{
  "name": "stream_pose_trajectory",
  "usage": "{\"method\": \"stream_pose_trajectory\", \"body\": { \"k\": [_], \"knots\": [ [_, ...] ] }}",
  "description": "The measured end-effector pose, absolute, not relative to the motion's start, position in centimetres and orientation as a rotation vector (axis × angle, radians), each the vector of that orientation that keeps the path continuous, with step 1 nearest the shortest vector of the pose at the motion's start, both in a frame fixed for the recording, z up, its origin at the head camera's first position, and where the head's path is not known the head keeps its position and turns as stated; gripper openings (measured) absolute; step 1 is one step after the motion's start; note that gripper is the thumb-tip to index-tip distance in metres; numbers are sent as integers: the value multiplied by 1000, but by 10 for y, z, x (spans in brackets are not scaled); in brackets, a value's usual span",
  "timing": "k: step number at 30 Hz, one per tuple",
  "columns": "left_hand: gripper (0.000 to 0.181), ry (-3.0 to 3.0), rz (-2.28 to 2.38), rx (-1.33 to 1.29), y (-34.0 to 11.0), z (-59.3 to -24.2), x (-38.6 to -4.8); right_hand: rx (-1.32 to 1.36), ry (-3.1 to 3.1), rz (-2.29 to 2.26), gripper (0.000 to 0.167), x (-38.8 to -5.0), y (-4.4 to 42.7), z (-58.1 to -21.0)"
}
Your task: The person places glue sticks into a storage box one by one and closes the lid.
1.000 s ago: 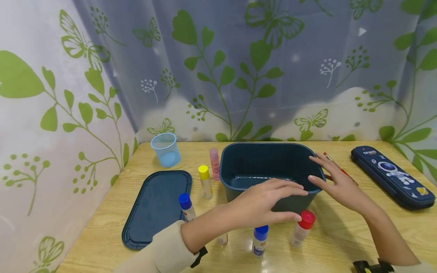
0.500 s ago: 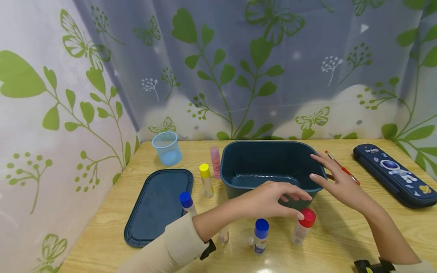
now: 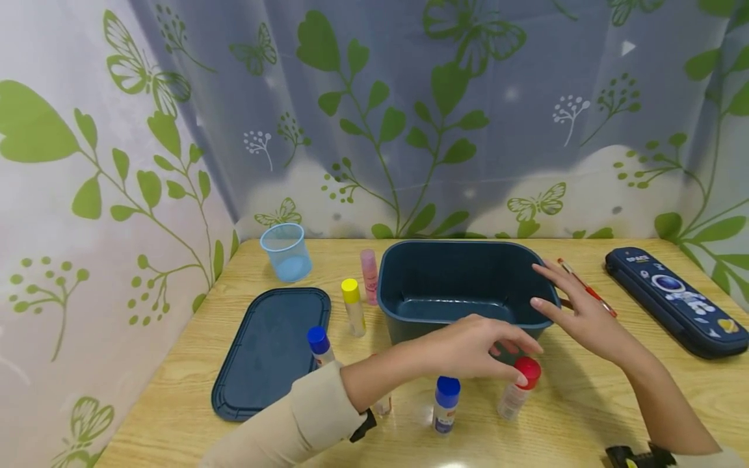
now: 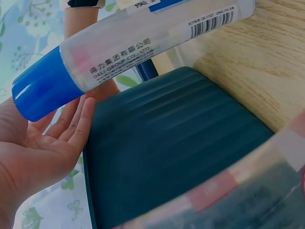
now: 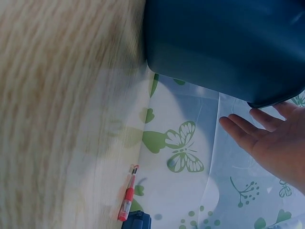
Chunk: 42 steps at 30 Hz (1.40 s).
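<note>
Well, your left grip (image 3: 476,346) hangs relaxed beside the one red bottle (image 3: 514,398), just before the one bin (image 3: 450,270); contact is unclear. Your right grip (image 3: 579,320), fingers spread, is at the bin's right rim. The desk (image 3: 562,429) also bears two blue bottles (image 3: 446,406), one yellow bottle (image 3: 354,309), one pink bottle (image 3: 369,278), one half-hidden bottle (image 3: 383,405), one lid (image 3: 269,351), one cup (image 3: 291,257), one pen (image 3: 588,288), one case (image 3: 675,301).

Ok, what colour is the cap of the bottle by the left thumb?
Red; the cap shows best in the head view.
</note>
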<state>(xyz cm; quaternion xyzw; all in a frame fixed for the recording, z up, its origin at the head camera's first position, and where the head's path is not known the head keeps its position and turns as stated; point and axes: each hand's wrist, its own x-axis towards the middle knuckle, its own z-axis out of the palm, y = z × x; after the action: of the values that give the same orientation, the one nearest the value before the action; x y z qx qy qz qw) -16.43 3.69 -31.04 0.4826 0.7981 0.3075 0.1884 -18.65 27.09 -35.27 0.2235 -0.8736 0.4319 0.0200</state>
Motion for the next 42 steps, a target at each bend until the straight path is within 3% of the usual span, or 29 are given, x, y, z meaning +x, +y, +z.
{"method": "stream_pose_trajectory", "body": {
  "k": [25,42],
  "knots": [
    [29,2324,779,1331,46,-321,-162,694,-2714,1323,59,-187,271,-355],
    [28,2321,860,1330,38,-290,-162,696,-2712,1328,59,-188,271,-353]
  ]
}}
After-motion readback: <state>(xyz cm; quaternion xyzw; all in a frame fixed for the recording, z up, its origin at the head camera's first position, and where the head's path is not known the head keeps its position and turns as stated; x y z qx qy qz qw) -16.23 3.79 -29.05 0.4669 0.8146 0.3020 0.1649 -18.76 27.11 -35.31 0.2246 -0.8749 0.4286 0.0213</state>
